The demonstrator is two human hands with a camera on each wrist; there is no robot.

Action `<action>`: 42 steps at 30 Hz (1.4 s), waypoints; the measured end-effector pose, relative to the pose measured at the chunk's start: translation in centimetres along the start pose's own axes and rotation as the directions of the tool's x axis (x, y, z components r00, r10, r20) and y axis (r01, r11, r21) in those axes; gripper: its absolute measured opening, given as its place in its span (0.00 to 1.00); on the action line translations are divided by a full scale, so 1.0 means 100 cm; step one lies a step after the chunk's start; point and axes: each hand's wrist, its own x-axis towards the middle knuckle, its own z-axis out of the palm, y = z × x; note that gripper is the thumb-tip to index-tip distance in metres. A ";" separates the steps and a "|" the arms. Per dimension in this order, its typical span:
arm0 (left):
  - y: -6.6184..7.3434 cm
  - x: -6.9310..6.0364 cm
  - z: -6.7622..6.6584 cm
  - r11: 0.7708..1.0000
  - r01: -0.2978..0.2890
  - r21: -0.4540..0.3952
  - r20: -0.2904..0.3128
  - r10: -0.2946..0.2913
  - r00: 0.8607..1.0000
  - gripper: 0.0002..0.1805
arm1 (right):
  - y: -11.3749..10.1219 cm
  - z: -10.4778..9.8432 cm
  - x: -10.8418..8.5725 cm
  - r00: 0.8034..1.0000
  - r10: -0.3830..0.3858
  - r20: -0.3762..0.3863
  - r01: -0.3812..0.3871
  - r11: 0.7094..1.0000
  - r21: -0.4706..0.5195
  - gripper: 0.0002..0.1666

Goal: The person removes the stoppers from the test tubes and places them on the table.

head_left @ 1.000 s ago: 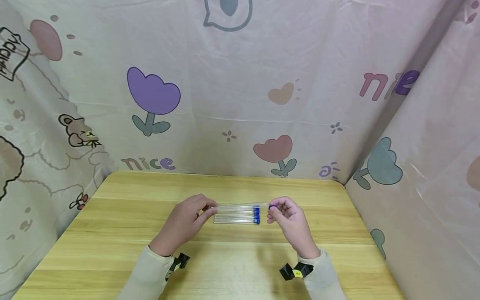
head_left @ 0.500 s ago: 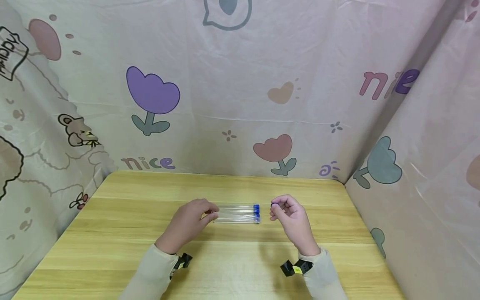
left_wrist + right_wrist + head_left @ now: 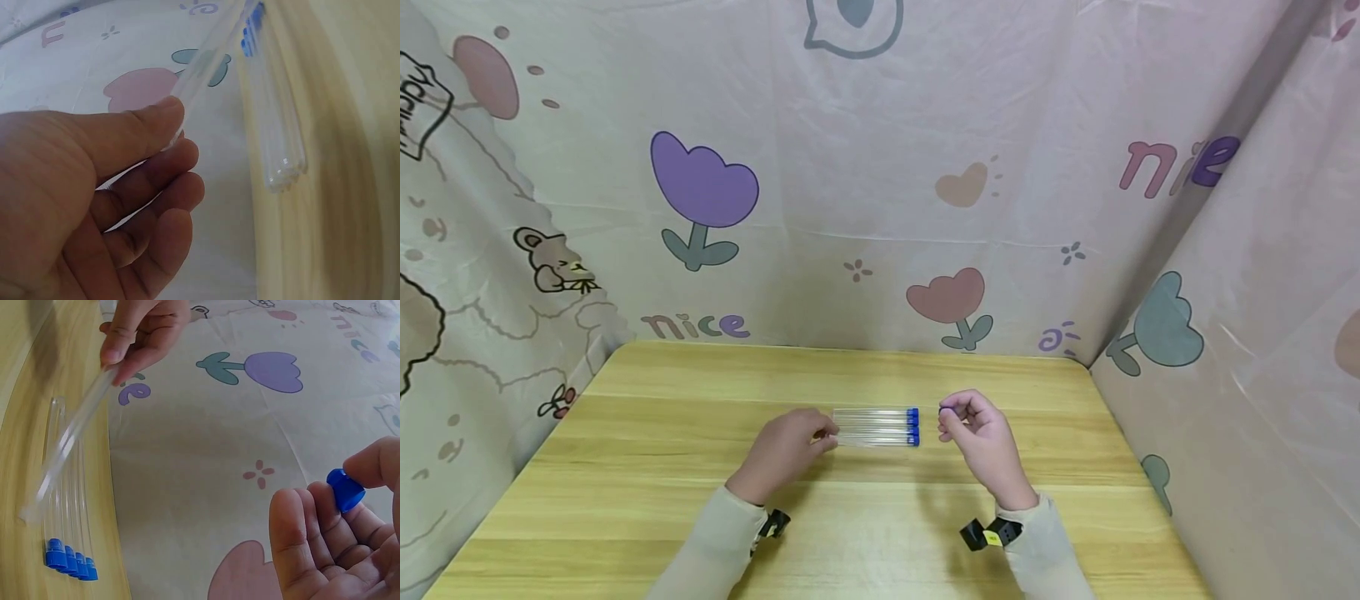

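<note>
My left hand (image 3: 786,450) pinches one end of a clear test tube (image 3: 74,434) between thumb and index finger. The tube carries no cap and slants downward over a row of capped test tubes (image 3: 270,119). Those lie side by side on the table, several of them, their blue caps (image 3: 913,427) toward the right. Just beyond those caps, my right hand (image 3: 981,437) holds a loose blue cap (image 3: 345,489) between thumb and fingertips, apart from every tube. Seen from the head, the held tube is hard to tell from the row beneath it.
The light wooden table (image 3: 880,533) ends at the back and right against a pale printed cloth (image 3: 850,208). Each wrist wears a small black camera, one on the left (image 3: 772,524) and one on the right (image 3: 990,533).
The tube's far end has come away from the cap and dropped toward the row. My left hand has shifted slightly nearer me, while my right hand with the cap has barely moved.
</note>
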 end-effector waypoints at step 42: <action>-0.021 -0.005 0.031 0.995 0.096 -0.031 0.074 -0.094 0.993 0.10 | 0.019 -0.008 0.004 0.990 0.116 0.083 -0.037 0.771 -0.636 0.06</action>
